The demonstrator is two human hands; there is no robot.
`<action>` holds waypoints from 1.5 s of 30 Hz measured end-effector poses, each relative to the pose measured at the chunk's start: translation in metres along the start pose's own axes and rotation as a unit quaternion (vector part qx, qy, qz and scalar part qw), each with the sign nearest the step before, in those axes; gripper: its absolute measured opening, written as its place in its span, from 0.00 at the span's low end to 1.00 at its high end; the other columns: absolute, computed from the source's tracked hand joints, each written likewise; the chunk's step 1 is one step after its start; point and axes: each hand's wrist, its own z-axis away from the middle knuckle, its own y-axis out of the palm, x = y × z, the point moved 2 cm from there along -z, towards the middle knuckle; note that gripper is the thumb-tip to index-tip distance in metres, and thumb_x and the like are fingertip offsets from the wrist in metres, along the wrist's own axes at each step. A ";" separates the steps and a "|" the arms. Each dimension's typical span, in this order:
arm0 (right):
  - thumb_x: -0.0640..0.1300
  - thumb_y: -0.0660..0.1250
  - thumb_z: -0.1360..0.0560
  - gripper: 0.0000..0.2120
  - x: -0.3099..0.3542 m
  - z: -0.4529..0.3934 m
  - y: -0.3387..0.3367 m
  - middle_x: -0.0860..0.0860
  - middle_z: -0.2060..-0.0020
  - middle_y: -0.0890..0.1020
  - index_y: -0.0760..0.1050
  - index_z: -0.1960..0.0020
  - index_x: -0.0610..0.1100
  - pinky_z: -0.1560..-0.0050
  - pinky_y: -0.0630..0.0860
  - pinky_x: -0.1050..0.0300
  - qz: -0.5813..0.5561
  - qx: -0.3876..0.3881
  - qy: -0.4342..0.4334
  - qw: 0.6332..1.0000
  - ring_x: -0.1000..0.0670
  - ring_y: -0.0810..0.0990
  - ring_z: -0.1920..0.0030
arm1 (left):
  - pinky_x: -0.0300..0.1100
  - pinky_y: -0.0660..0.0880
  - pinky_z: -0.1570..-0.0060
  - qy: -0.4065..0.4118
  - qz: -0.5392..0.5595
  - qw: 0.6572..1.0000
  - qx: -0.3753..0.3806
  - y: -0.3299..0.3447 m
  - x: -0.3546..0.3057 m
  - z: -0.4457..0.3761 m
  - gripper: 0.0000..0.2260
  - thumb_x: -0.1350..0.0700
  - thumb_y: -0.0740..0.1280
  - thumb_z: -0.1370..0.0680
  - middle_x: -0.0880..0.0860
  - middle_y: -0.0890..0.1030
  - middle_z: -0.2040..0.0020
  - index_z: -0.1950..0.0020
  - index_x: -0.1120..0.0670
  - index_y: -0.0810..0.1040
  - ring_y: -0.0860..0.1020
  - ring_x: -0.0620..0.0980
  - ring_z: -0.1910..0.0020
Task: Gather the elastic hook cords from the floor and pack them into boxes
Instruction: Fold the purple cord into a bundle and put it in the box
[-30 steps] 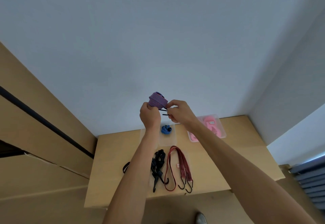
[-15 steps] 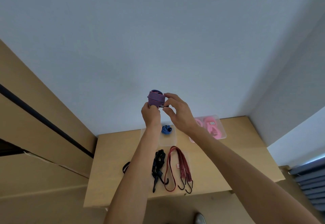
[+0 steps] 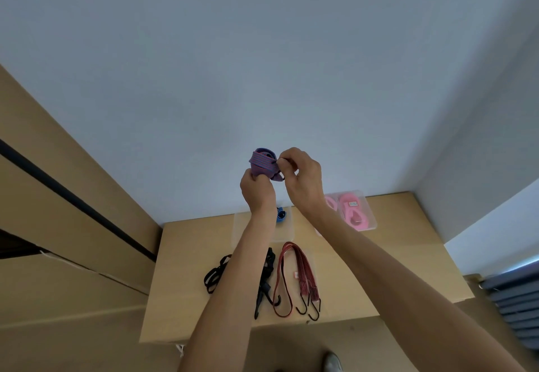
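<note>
Both hands hold a wound purple cord up in front of the wall.

Nearest, at 6 o'clock, the red cord (image 3: 300, 278) lies on the desk (image 3: 379, 269) with its hooks toward the near edge; the black cord (image 3: 264, 281) sits just beside it at 9 o'clock, partly behind the left forearm. Farther back, a blue cord (image 3: 281, 215) rests in a clear box (image 3: 284, 230), and a second clear box (image 3: 368, 211) at 2 o'clock holds pink cords (image 3: 354, 211). Above, the left hand (image 3: 256, 192) grips the purple cord (image 3: 262, 164) from below, while the right hand (image 3: 302, 176) pinches its edge with curled fingers.
</note>
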 end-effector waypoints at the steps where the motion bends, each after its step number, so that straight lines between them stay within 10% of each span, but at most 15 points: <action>1: 0.33 0.63 0.23 0.07 0.001 -0.001 0.000 0.53 0.64 0.78 0.75 0.58 0.39 0.60 0.72 0.56 -0.009 0.002 0.008 1.000 0.46 0.76 0.61 | 0.47 0.63 0.63 0.002 0.003 1.000 0.001 0.000 0.000 0.000 0.09 0.70 0.55 0.30 0.52 0.69 0.67 0.64 0.57 0.69 0.63 0.52 0.66; 5: 0.32 0.60 0.22 0.08 0.003 -0.001 0.001 0.48 0.64 0.78 0.73 0.58 0.39 0.65 0.68 0.70 -0.060 0.001 0.053 0.997 0.46 0.76 0.62 | 0.47 0.64 0.63 0.009 0.008 1.000 0.001 0.000 -0.002 0.001 0.07 0.69 0.55 0.30 0.56 0.72 0.65 0.61 0.61 0.72 0.65 0.53 0.65; 13: 0.35 0.63 0.23 0.03 0.005 -0.006 0.001 0.44 0.66 0.80 0.74 0.54 0.40 0.66 0.70 0.62 -0.087 0.007 0.125 0.988 0.52 0.74 0.68 | 0.47 0.67 0.60 0.035 -0.007 0.999 -0.002 -0.009 0.000 0.001 0.09 0.70 0.56 0.28 0.65 0.77 0.60 0.54 0.67 0.74 0.69 0.54 0.62; 22: 0.33 0.69 0.26 0.05 0.009 -0.021 -0.006 0.53 0.65 0.81 0.80 0.60 0.39 0.56 0.75 0.61 -0.085 0.101 0.108 0.985 0.56 0.77 0.63 | 0.36 0.69 0.65 0.082 -0.082 0.993 0.018 -0.016 -0.009 -0.009 0.10 0.70 0.58 0.27 0.50 0.78 0.62 0.54 0.60 0.76 0.72 0.45 0.65; 37: 0.35 0.71 0.27 0.26 -0.008 -0.004 0.011 0.50 0.37 0.80 0.73 0.29 0.42 0.36 0.73 0.59 0.011 0.068 0.020 0.997 0.51 0.77 0.39 | 0.44 0.74 0.58 0.060 -0.113 0.982 0.140 -0.013 -0.006 -0.003 0.16 0.56 0.58 0.32 0.56 0.85 0.56 0.52 0.59 0.82 0.78 0.49 0.64; 45: 0.37 0.70 0.26 0.14 -0.026 -0.006 -0.003 0.51 0.53 0.81 0.74 0.42 0.42 0.58 0.76 0.66 -0.075 -0.006 0.148 0.986 0.59 0.79 0.60 | 0.48 0.76 0.55 0.087 -0.111 0.982 0.128 -0.017 -0.006 -0.006 0.13 0.50 0.67 0.27 0.53 0.83 0.56 0.54 0.59 0.78 0.82 0.49 0.58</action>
